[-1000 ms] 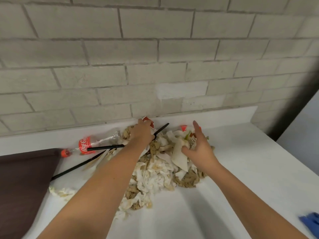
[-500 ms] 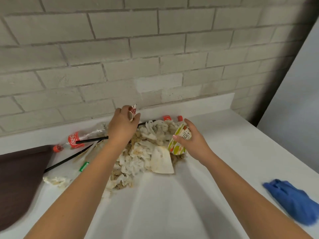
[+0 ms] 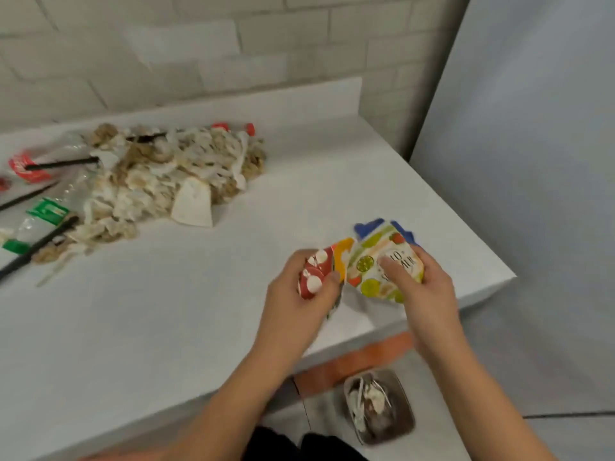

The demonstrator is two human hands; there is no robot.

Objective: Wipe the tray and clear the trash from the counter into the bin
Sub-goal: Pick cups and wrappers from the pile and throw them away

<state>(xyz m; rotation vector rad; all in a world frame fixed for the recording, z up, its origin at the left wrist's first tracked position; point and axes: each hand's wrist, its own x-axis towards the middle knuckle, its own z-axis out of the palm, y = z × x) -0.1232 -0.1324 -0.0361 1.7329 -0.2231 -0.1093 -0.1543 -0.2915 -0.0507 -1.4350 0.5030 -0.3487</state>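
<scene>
My left hand (image 3: 301, 296) grips a crumpled red and white wrapper (image 3: 314, 272) near the counter's right front corner. Beside it my right hand (image 3: 421, 287) holds a colourful fruit-print carton (image 3: 379, 261), thumb across its label. Both hands hover over the white counter (image 3: 166, 327), close to its edge. A heap of crumpled paper trash (image 3: 173, 181) lies at the back left, with a crushed cola bottle (image 3: 30, 164) and black straws (image 3: 36, 244) next to it. On the floor below the counter edge stands a small bin (image 3: 379, 405) holding paper and dark scraps. No tray is in view.
A blue cloth (image 3: 366, 226) peeks out behind the carton. The brick wall (image 3: 233, 48) runs along the back, and a grey panel (image 3: 532, 161) stands to the right. An orange stripe (image 3: 352, 361) marks the floor under the counter edge.
Both hands lifted from the trash heap and came right and forward to the counter's front corner, each carrying its piece. The view swung right and down, revealing the bin.
</scene>
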